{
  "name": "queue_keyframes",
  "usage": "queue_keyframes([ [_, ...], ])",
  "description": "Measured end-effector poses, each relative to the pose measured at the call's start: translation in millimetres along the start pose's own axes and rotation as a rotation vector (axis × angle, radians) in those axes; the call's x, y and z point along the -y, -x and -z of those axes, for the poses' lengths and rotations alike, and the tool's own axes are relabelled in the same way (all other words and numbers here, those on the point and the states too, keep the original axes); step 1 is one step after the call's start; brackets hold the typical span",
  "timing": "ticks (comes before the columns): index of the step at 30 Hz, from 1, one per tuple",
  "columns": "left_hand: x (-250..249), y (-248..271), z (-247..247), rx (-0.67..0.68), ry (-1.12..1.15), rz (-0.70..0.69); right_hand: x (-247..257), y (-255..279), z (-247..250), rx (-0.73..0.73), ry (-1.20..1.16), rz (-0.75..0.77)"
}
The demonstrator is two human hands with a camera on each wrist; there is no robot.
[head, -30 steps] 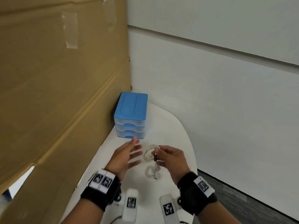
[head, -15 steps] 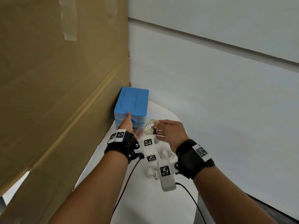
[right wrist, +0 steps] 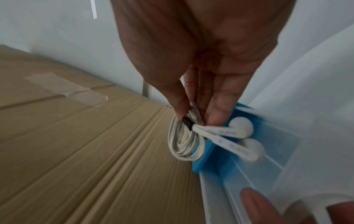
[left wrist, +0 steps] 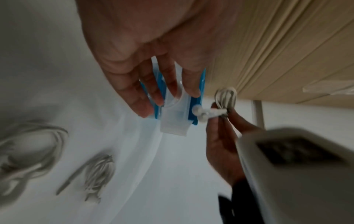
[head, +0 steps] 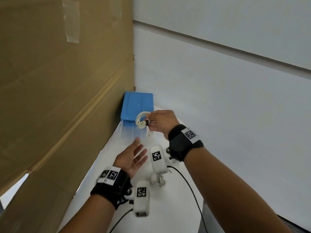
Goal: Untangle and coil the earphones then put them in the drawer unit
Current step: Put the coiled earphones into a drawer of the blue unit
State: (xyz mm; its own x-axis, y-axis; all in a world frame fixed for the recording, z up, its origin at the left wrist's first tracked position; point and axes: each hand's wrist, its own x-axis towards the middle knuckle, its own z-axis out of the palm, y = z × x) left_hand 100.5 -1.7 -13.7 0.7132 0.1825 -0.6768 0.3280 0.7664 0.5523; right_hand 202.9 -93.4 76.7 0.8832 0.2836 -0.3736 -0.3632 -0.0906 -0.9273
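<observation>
The blue drawer unit [head: 138, 106] stands at the table's far corner, its clear top drawer [head: 132, 132] pulled out toward me. My right hand [head: 149, 122] pinches a coiled white earphone set [head: 141, 121] just above that drawer's right side. In the right wrist view the coil [right wrist: 184, 141] is bound by a dark band and both earbuds [right wrist: 239, 128] hang over the open drawer [right wrist: 268, 166]. My left hand [head: 138, 148] is open with straight fingers just in front of the drawer. In the left wrist view its fingers [left wrist: 168, 84] lie across the unit [left wrist: 191, 115].
A cardboard wall [head: 58, 98] runs along the left of the white table [head: 104, 165], with a white wall behind and to the right. Two more earphone bundles [left wrist: 99, 171] [left wrist: 28, 151] lie on the table near me. Black cables trail off my wrist cameras.
The top drawer now stands pulled out, and my left hand has drawn back from the unit toward me. My right hand has carried the coil forward over the drawer.
</observation>
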Motion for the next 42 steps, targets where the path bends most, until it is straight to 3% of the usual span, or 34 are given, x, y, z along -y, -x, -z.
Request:
queue_keyframes([
  [6,1.9,16.4,7.9,0.011,-0.094,-0.033,-17.7,-19.7,-27.0,0.021,0.186,-0.016],
  [8,1.6,18.6,9.3,0.005,-0.106,-0.021,-23.1,-15.9,-32.5,0.073,0.58,0.027],
  [9,1.9,20.2,9.5,0.004,-0.116,-0.018,-24.1,-20.5,-33.9,0.075,0.587,0.008],
  [10,2.4,20.8,9.5,0.005,-0.127,-0.017,-23.3,-24.0,-35.5,0.04,0.549,0.025],
  [12,3.2,22.1,8.5,0.01,-0.126,-0.017,-29.5,-30.7,-38.3,-0.049,0.802,0.143],
  [14,3.4,22.4,8.1,0.017,-0.111,-0.022,-29.9,-30.8,-38.8,-0.079,0.888,0.173],
  [18,3.7,17.3,12.1,0.034,-0.069,-0.027,-21.3,-19.0,-22.8,-0.124,0.894,0.274],
  [22,-0.6,3.5,14.7,0.055,-0.038,-0.034,-20.2,-10.5,20.0,-0.274,0.55,0.395],
  [24,-6.3,-6.0,11.3,0.038,-0.049,-0.034,-29.5,-12.6,46.0,-0.342,0.438,0.338],
  [26,-11.6,-17.7,5.9,-0.001,-0.078,-0.03,-47.7,-17.7,71.1,-0.349,0.469,0.232],
  [31,-22.7,-49.5,-10.3,-0.041,0.004,-0.052,-102.4,-22.0,115.4,-0.129,0.869,-0.036],
  [33,-26.5,-58.4,-16.6,-0.037,0.045,-0.057,-112.6,-19.8,120.9,-0.063,0.92,-0.101],
  [38,-25.9,-67.2,-25.8,-0.038,0.072,-0.038,-126.1,-16.0,118.4,-0.043,1.053,-0.111],
  [42,-17.0,-68.7,-22.8,-0.101,0.035,-0.019,-141.8,-16.8,109.9,-0.098,1.239,0.004],
])
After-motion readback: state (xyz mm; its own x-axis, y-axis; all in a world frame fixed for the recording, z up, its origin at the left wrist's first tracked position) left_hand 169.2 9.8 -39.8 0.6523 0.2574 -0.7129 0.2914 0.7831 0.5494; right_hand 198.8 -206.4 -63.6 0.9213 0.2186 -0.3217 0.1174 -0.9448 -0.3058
